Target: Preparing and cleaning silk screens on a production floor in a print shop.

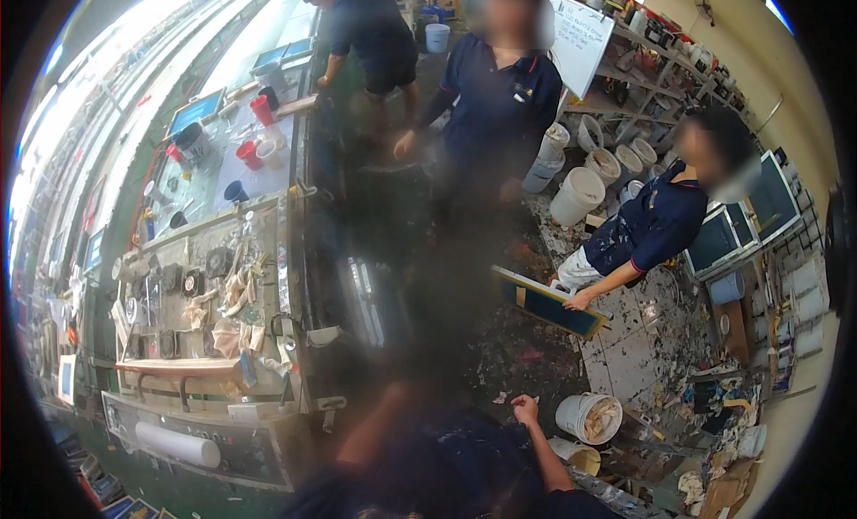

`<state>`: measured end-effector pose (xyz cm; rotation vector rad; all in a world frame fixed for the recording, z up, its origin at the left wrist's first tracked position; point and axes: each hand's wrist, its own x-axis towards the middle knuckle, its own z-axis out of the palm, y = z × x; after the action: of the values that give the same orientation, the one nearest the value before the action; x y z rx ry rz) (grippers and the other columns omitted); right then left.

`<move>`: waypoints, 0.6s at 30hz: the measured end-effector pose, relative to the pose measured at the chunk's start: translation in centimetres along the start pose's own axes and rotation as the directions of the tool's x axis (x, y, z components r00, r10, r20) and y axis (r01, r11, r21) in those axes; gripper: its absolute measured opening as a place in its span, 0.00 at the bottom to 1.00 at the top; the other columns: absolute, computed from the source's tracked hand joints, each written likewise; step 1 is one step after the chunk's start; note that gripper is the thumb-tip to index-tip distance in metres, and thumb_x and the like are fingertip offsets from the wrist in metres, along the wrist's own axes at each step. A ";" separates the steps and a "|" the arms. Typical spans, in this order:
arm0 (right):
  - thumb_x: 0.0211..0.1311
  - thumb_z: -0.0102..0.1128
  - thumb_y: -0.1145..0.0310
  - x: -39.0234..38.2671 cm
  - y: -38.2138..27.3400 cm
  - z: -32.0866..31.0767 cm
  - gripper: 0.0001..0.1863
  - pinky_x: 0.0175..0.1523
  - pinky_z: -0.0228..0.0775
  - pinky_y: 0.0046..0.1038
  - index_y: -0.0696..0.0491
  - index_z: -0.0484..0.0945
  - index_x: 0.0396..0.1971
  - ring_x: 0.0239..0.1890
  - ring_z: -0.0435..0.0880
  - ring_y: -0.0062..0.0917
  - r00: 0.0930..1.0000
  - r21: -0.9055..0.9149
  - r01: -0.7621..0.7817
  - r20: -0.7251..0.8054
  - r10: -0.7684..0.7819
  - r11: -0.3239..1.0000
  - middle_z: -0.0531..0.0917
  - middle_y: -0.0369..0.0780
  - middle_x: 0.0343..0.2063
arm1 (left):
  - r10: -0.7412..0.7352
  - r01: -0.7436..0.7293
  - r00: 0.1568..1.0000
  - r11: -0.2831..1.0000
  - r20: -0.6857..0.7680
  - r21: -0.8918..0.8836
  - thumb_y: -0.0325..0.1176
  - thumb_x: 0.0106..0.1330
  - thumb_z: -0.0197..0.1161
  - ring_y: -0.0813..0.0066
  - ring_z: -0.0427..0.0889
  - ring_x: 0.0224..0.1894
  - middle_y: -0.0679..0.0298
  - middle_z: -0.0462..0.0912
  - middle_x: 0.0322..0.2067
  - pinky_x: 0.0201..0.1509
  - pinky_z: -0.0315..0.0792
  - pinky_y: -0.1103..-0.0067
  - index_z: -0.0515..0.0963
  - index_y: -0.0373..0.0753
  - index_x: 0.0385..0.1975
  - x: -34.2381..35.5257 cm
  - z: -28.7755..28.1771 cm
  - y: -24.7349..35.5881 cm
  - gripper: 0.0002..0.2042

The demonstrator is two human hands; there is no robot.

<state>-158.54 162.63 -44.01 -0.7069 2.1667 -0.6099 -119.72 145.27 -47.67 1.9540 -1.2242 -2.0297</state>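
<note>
My left hand (393, 396) is at the lower middle, blurred by a dark smudge in the view, so its fingers cannot be made out. My right hand (523, 406) is raised right of it with fingers curled; whether they grip anything is too small to tell. A small pale scrap (500, 398) shows just left of those fingers. A white bucket (577, 417) with crumpled material stands to the right of this hand. Beyond, a co-worker's hand (577, 299) holds a framed screen (544, 298) low and tilted.
Long worktables (287, 233) with cups, rags and tools line the left. Two more co-workers (482, 108) (361, 46) stand ahead. Several white buckets (576, 198), cluttered shelves (625, 73) and stacked frames (768, 207) line the right. The floor (616, 358) is paint-spattered. Haze blurs the centre.
</note>
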 end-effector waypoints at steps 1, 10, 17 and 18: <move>0.46 0.55 0.82 0.1 -0.5 0.1 0.11 0.39 0.73 0.26 0.52 0.83 0.27 0.31 0.84 0.22 1.000 0.004 0.019 0.010 -0.019 1.000 0.85 0.37 0.25 | 0.133 -0.132 0.991 0.975 0.008 0.177 0.32 0.64 0.53 0.71 0.85 0.32 0.60 0.86 0.36 0.34 0.78 0.76 0.79 0.34 0.49 -0.3 -0.2 -0.2 0.16; 0.45 0.54 0.81 -1.2 -0.7 -0.2 0.10 0.43 0.74 0.30 0.53 0.83 0.25 0.35 0.86 0.29 0.994 -0.056 -0.099 0.039 0.101 0.994 0.86 0.41 0.27 | 0.056 -0.042 0.998 0.955 -0.041 0.292 0.35 0.64 0.56 0.69 0.86 0.35 0.58 0.87 0.36 0.41 0.79 0.76 0.82 0.34 0.47 -1.8 -1.9 -0.4 0.16; 0.39 0.62 0.76 -1.4 3.1 -1.1 0.10 0.42 0.76 0.27 0.53 0.86 0.27 0.31 0.86 0.25 0.992 0.017 -0.065 0.114 0.063 0.998 0.87 0.38 0.26 | -0.075 0.084 0.994 0.989 -0.078 0.119 0.35 0.64 0.57 0.68 0.86 0.35 0.58 0.87 0.36 0.40 0.79 0.75 0.82 0.37 0.47 -2.6 -2.4 -1.1 0.15; 0.39 0.63 0.76 -1.0 3.6 -1.1 0.10 0.42 0.76 0.27 0.53 0.86 0.27 0.31 0.86 0.25 0.991 -0.002 -0.064 0.118 0.064 0.998 0.87 0.38 0.27 | -0.073 0.082 0.995 0.990 -0.073 0.118 0.35 0.64 0.57 0.68 0.86 0.35 0.58 0.87 0.36 0.40 0.79 0.75 0.82 0.37 0.47 -2.6 -2.3 -0.9 0.15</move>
<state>-159.85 166.15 -45.09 -0.6533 2.0706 -0.5229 -116.77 146.22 -45.75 2.1387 -1.3047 -1.9475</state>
